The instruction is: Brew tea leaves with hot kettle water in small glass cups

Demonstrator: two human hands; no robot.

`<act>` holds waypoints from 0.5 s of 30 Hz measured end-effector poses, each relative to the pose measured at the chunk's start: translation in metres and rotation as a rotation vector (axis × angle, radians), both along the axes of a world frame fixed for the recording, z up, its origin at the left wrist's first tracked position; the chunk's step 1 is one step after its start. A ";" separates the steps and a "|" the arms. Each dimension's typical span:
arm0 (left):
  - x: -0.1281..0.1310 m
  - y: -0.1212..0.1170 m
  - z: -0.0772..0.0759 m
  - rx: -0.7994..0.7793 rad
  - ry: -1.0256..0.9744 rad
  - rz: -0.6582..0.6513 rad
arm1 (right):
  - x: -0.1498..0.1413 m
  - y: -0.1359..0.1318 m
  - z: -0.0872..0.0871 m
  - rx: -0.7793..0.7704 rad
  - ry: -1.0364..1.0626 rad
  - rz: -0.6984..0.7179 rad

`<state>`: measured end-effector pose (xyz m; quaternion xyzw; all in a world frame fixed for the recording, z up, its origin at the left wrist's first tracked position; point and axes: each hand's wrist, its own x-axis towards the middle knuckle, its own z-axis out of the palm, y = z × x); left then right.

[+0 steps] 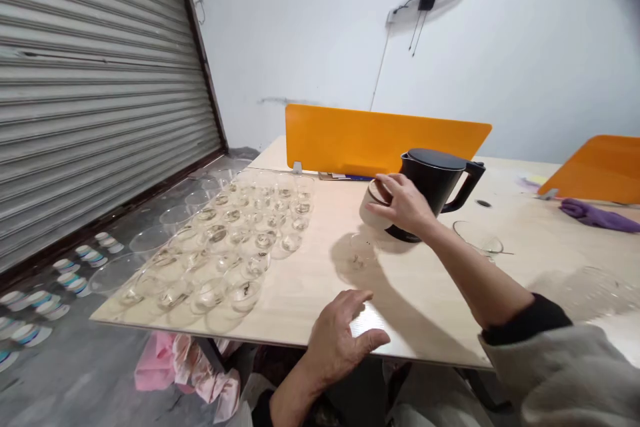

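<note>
My right hand point(403, 203) reaches across to a pale round cup point(373, 212) beside the black electric kettle point(433, 180). Its fingers curve over the cup's rim with the thumb on the near side; the cup's inside is mostly hidden. Over the table's front edge, my left hand point(343, 327) is held with thumb and fingers apart, nothing in it. Between the hands stands a single clear plastic cup point(359, 252), with small dark bits in its bottom. To the left, many clear cups point(245, 290) stand close together in rows, small dark bits showing in several.
An orange divider point(380, 140) stands behind the kettle, with another orange panel point(600, 170) at right. A purple cloth point(597, 215), a thin wire-like loop point(483, 240) and more clear plastic point(597, 290) lie on the wooden table point(300, 287). Small white tubs point(30, 333) stand on the floor.
</note>
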<state>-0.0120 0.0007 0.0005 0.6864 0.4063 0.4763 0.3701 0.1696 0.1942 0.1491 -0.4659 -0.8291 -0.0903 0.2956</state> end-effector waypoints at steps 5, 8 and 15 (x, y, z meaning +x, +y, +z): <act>0.002 0.000 0.000 -0.044 -0.036 -0.019 | -0.026 0.060 -0.043 -0.184 -0.072 0.059; 0.003 0.002 -0.001 -0.033 -0.026 -0.019 | -0.030 0.080 -0.062 -0.234 -0.060 0.092; 0.003 0.004 -0.006 -0.004 0.008 -0.013 | -0.015 0.108 -0.075 -0.290 -0.016 0.248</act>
